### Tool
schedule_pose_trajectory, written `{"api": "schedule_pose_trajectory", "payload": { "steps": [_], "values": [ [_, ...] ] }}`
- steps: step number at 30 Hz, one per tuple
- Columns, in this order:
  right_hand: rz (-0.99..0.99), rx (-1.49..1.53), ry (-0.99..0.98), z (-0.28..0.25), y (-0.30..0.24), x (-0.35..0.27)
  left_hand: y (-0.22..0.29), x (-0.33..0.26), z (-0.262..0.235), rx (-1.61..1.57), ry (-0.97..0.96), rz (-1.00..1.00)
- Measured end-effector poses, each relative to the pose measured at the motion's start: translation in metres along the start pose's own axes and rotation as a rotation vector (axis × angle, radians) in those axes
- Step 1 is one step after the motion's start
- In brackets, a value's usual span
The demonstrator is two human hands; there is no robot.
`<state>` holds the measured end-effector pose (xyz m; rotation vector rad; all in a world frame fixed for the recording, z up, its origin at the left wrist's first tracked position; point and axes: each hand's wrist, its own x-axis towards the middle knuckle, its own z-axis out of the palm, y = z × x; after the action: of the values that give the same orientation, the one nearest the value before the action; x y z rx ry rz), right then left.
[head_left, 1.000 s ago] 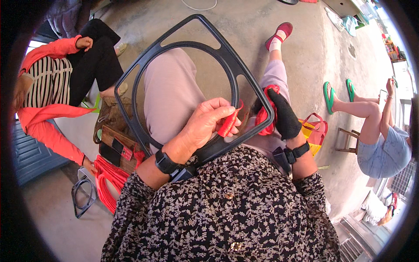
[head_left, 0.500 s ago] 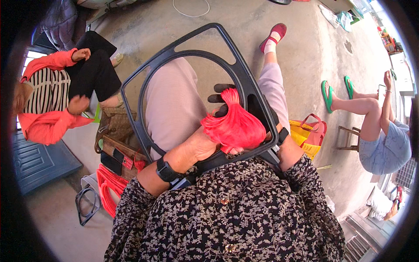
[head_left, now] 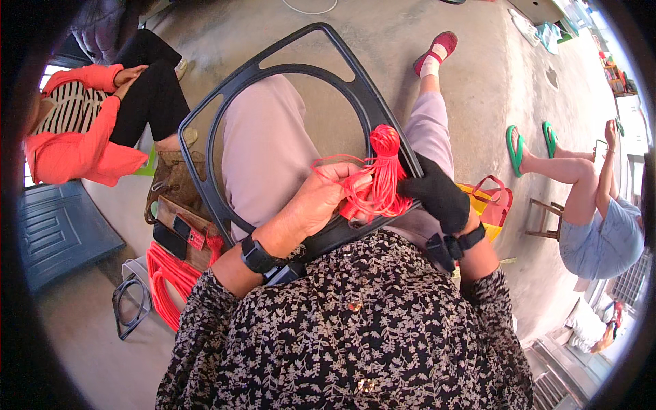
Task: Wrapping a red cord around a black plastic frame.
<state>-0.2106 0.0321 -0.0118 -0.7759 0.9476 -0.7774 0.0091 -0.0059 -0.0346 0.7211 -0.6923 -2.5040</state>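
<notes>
A black plastic frame with a large round opening lies tilted across my lap. Over its right side is a bundle of thin red cord, bunched into a round head at the top, with loops and strands hanging below. My bare left hand pinches strands of this cord at the bundle's left edge. On the right, my right hand wears a black glove and closes on the bundle's right side, beside the frame's edge. The gloved fingertips are partly hidden by cord and frame.
Coils of red cord lie at the lower left, near a wooden board with a dark phone on it. A brown bag stands behind. At right is a yellow and red bag. Two people sit nearby, left and right.
The red bundle has turned from a smooth fan to showing loops, its head now higher and further right. My gloved hand has come out from behind it to the right.
</notes>
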Motion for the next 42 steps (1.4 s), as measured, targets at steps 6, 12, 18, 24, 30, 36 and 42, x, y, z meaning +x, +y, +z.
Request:
{"api": "schedule_pose_trajectory", "payload": {
  "steps": [6, 12, 18, 24, 30, 36, 42],
  "values": [
    [-0.067, 0.492, 0.170, 0.012, 0.029, 0.002, 0.002, -0.003, 0.001, -0.003, 0.084, -0.008],
    [-0.105, -0.408, 0.184, -0.006, 0.020, 0.016, 0.005, -0.007, 0.006, 0.049, 0.159, 0.012],
    [-0.048, 0.728, 0.091, 0.013, 0.044, -0.006, 0.010, -0.005, 0.007, 0.057, 0.173, -0.050],
    [-0.178, 0.448, 0.497, -0.012, 0.038, -0.038, 0.018, -0.009, 0.008, 0.070, 0.224, -0.058],
    [-0.216, -0.119, 1.293, -0.147, 0.082, -0.111, 0.017, -0.006, 0.000, 0.035, 0.255, -0.041],
    [0.364, -1.289, 1.360, -0.170, 0.115, -0.173, 0.018, -0.012, -0.002, 0.004, 0.264, -0.017],
    [0.073, -0.901, 1.479, -0.170, 0.112, -0.162, 0.022, -0.008, 0.000, -0.054, 0.235, -0.010]
  ]
}}
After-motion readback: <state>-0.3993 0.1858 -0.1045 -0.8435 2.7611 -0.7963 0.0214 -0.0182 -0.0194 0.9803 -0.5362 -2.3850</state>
